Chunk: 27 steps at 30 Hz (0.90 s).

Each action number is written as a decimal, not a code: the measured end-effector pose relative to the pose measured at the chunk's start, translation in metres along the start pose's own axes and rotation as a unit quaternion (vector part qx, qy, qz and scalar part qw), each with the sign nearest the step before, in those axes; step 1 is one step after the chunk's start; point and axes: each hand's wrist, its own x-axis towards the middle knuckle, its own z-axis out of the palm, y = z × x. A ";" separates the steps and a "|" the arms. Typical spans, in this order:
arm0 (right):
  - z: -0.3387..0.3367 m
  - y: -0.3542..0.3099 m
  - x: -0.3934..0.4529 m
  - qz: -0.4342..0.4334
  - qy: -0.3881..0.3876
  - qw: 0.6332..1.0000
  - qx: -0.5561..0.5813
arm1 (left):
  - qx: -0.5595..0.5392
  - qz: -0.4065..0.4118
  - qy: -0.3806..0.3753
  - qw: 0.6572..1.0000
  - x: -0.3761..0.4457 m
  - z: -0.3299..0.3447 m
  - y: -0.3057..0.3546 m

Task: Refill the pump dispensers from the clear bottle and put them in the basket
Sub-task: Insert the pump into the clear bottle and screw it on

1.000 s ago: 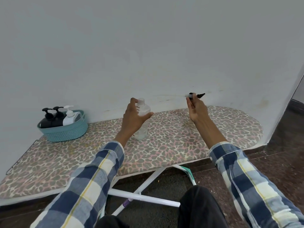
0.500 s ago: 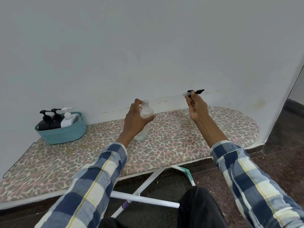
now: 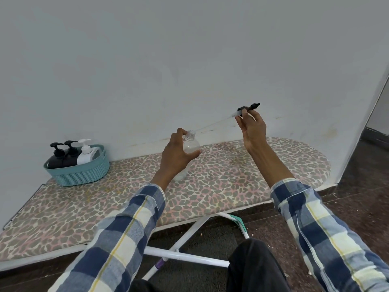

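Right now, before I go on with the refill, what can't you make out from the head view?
- Liquid level in the clear bottle: the left hand covers its middle.
- Fill of the two black dispensers and the white dispenser: opaque, lower parts behind the basket wall.
- Pump head: the right hand hides its collar; its thin tube is faint against the wall.

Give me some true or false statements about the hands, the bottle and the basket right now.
1. The left hand grips the clear bottle. True.
2. The clear bottle has a cap on it. False: its threaded neck is open.
3. The right hand pinches a black pump head with its tube trailing. True.
4. The teal basket holds only two dispensers. False: two black and one white stand in it.
5. The basket sits on the floor. False: it is on the ironing board.
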 end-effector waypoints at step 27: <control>0.108 0.068 -0.080 -0.151 -0.307 0.824 -0.452 | -0.084 -0.063 0.052 0.993 -0.009 -0.017 -0.025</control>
